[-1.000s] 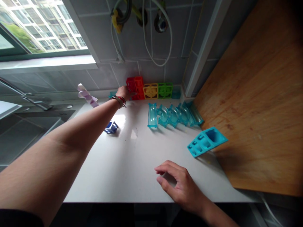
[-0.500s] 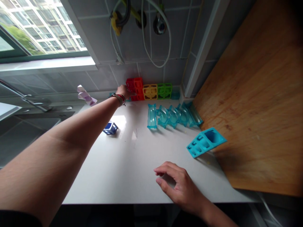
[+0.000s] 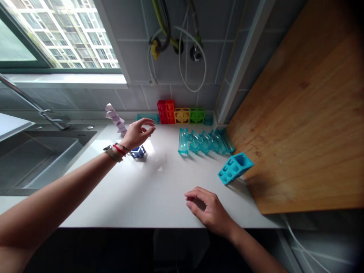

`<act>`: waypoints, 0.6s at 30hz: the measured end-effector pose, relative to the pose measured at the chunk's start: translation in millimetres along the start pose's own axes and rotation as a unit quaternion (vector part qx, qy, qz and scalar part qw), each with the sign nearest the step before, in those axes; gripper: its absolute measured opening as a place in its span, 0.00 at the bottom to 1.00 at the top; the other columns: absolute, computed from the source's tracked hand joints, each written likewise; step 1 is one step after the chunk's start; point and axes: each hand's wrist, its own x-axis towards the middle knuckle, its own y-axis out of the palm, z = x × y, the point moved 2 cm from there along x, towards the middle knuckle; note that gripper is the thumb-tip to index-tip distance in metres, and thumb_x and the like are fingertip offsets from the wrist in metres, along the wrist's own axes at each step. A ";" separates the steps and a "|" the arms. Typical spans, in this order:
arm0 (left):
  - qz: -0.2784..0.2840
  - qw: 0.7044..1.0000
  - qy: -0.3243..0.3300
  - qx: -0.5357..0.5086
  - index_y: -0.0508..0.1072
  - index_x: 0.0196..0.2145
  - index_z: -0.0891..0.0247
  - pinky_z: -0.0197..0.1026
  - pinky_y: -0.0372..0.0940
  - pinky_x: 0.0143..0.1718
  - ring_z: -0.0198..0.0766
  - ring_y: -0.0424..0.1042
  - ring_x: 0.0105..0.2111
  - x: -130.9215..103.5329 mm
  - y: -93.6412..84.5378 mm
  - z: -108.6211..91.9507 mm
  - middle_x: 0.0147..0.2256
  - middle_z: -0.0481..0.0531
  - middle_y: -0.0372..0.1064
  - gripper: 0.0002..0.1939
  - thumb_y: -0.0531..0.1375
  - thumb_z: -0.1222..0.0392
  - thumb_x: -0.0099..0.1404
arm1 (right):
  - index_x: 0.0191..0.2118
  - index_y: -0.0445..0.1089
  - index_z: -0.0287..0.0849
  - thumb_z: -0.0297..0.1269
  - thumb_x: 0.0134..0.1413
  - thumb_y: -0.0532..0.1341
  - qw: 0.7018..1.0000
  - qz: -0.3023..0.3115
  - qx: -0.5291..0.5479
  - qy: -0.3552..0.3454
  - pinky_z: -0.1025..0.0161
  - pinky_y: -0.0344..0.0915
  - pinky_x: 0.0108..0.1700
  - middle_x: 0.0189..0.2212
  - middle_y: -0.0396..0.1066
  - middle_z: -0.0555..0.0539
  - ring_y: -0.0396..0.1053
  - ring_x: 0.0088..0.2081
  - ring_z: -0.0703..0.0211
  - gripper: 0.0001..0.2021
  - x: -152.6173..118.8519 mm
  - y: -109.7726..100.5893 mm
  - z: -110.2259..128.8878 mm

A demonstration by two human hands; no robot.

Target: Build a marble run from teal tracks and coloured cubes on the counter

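My left hand (image 3: 140,132) hovers over the white counter with its fingers loosely bent and apart, holding nothing. Just below it is a dark blue open-frame block (image 3: 138,152). Behind it, against the wall, stand red hollow blocks (image 3: 166,112), a yellow one (image 3: 182,115) and a green one (image 3: 197,115). My right hand (image 3: 209,206) rests near the counter's front edge, empty, its thumb and curled fingers apart. Farther in lies a row of clear teal track-like pieces (image 3: 205,142). To the right, a bright blue tower with openings (image 3: 235,167) stands tilted in view.
A stack of pale purple pieces (image 3: 115,118) stands back left, near the sink (image 3: 82,151) and faucet (image 3: 51,117). More clear teal pieces (image 3: 148,116) lie along the wall. A wooden board (image 3: 307,125) bounds the right side. Hoses (image 3: 166,26) hang above.
My left hand has come away from the red blocks, back toward me and left, with nothing in it. My right hand keeps its pose. The camera view has shifted slightly.
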 end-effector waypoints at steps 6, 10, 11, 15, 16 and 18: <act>-0.076 0.985 0.136 0.070 0.76 0.51 0.59 0.57 0.68 0.58 0.52 0.73 0.54 -94.9 -13.1 8.0 0.52 0.58 0.76 0.14 0.62 0.55 0.70 | 0.46 0.78 0.45 0.35 0.66 0.64 0.999 -0.039 -0.002 0.002 0.58 0.71 0.45 0.39 0.78 0.46 0.75 0.40 0.55 0.07 -1.8 0.2 1.3; -0.092 0.983 0.140 0.070 0.73 0.56 0.59 0.60 0.61 0.64 0.54 0.67 0.61 -108.7 -16.9 38.0 0.59 0.60 0.69 0.19 0.64 0.55 0.68 | 0.44 0.79 0.46 0.38 0.67 0.63 0.975 -0.223 0.007 0.015 0.56 0.71 0.48 0.40 0.78 0.46 0.76 0.43 0.53 0.07 -17.0 -6.1 -8.9; -0.085 0.986 0.133 0.059 0.72 0.57 0.60 0.60 0.60 0.65 0.54 0.66 0.62 -107.7 -18.2 45.9 0.59 0.60 0.69 0.22 0.64 0.54 0.68 | 0.44 0.79 0.45 0.39 0.66 0.64 0.955 -0.295 0.003 0.019 0.56 0.70 0.49 0.40 0.78 0.46 0.76 0.42 0.54 0.07 -22.9 -9.3 -13.2; 0.002 0.996 0.086 -0.019 0.66 0.64 0.61 0.59 0.63 0.63 0.56 0.68 0.61 -96.2 -17.5 72.6 0.61 0.63 0.67 0.36 0.68 0.47 0.62 | 0.44 0.77 0.42 0.44 0.62 0.66 0.868 -0.494 0.010 0.043 0.52 0.70 0.51 0.41 0.75 0.44 0.74 0.43 0.52 0.11 -39.9 -20.5 -30.7; 0.025 0.996 0.081 -0.039 0.65 0.64 0.60 0.58 0.65 0.61 0.55 0.70 0.59 -92.8 -15.1 77.0 0.60 0.63 0.68 0.38 0.69 0.45 0.61 | 0.46 0.76 0.41 0.44 0.61 0.67 0.852 -0.521 0.009 0.043 0.51 0.69 0.54 0.43 0.75 0.44 0.73 0.46 0.51 0.13 -40.8 -22.5 -33.4; 0.054 0.992 0.084 -0.071 0.63 0.65 0.59 0.55 0.69 0.57 0.53 0.74 0.55 -87.0 -8.2 82.6 0.58 0.62 0.71 0.40 0.69 0.44 0.61 | 0.53 0.72 0.42 0.44 0.59 0.69 0.832 -0.553 0.001 0.040 0.48 0.67 0.59 0.51 0.72 0.42 0.70 0.54 0.49 0.19 -38.7 -24.6 -36.6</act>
